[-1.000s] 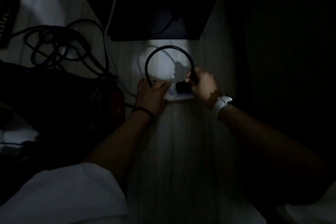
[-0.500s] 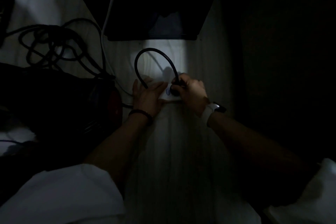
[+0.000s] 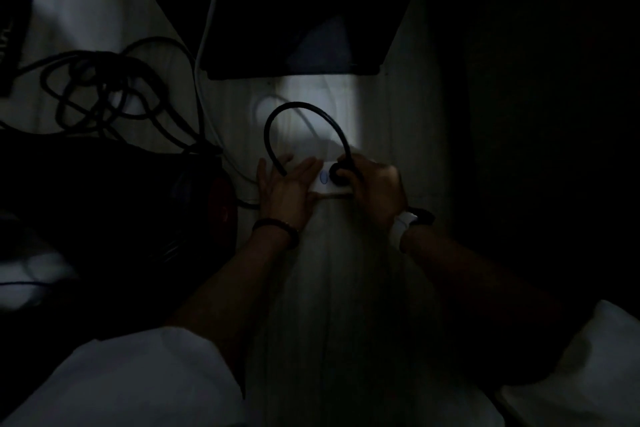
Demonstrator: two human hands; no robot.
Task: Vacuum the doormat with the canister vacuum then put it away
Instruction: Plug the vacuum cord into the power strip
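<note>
Head view: very dark room, pale wood-grain floor lit only in a patch near the middle. A white power strip lies on the floor in that patch. Left hand lies flat on the strip's left end, fingers straight and spread, pressing it down. Right hand has its fingers curled round a black plug sitting on the strip; can't tell if the plug is seated or partly out. Black power cord arcs up from the plug in a loop and comes down across the left hand. More black cord lies in a loose tangle on the floor far left. Canister vacuum is the dark bulk with a red part just left of the left hand, mostly lost in shadow. A thin white cable runs up the floor beside a dark panel at top.
</note>
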